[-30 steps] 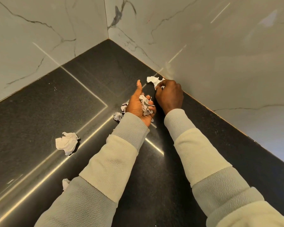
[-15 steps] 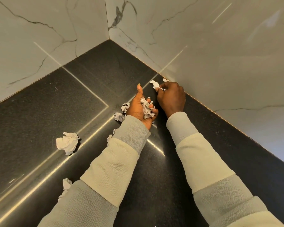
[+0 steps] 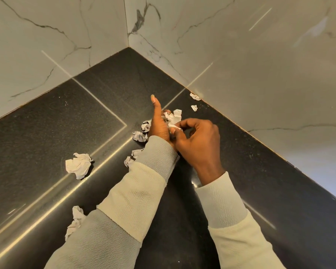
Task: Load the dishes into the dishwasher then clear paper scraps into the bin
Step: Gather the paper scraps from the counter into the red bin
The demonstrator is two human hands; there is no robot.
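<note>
Paper wad point(image 3: 172, 117), white and crumpled, sits gripped in our left hand point(image 3: 157, 126). That hand is closed round it, with the thumb stuck straight out away from us. Our right hand point(image 3: 200, 141) sits just right of the left hand, close against its wrist. Its thumb and forefinger are pressed together on a white strip point(image 3: 176, 127) at the near edge of the wad, and its other fingers are loosely curled. We cannot tell whether the strip is a loose piece or part of the wad.

More scraps lie round the left hand on the black countertop point(image 3: 47, 136). A folded scrap point(image 3: 146, 125) lies right against the left hand's outer side, and a printed scrap point(image 3: 139, 136) is just beside the left hand's wrist. Nearer us from the left hand, a cuff scrap point(image 3: 136, 152) and a lower scrap point(image 3: 128, 161) lie at the edge of our pale left sleeve point(image 3: 124, 210). A large ball point(image 3: 78, 165) of paper rests well to the left of the left hand, apart from everything else. A long scrap point(image 3: 76, 220) lies much nearer us than the left hand, against the sleeve's forearm. Beyond and to the right of the left hand, a tiny scrap point(image 3: 194, 107) lies on the counter, and a wall scrap point(image 3: 195, 96) sits at the foot of the wall.

Veined marble walls point(image 3: 56, 45) meet in a corner straight beyond the left hand.
</note>
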